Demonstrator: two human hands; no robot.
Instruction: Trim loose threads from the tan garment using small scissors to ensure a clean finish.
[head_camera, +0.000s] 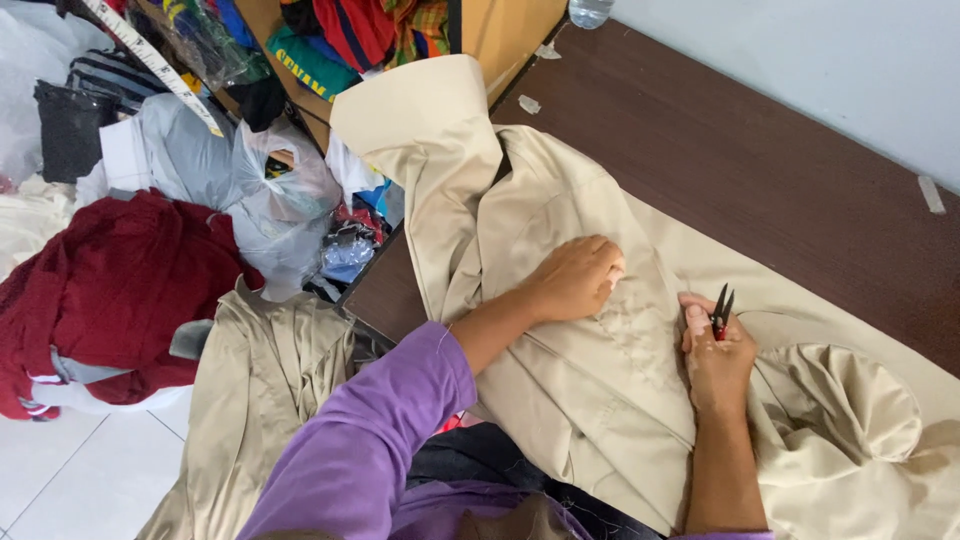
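A beige garment (560, 400) lies spread over a dark wooden table (760, 170). My left hand (575, 278) rests on the cloth, knuckles up, fingers curled and pressing the fabric down. My right hand (715, 355) lies on the cloth a little to the right and grips small thread snips (722, 308), whose dark blades point away from me. Between the two hands the fabric shows a patch of faint stitching (640, 320). A purple sleeve (375, 440) covers my left arm.
Left of the table, a dark red garment (120, 290), plastic bags (280, 200) of clothes and another beige piece (260, 400) pile over a white tiled floor (70, 480). A measuring tape (150, 60) hangs at upper left. Folded colourful clothes (350, 35) fill a shelf behind.
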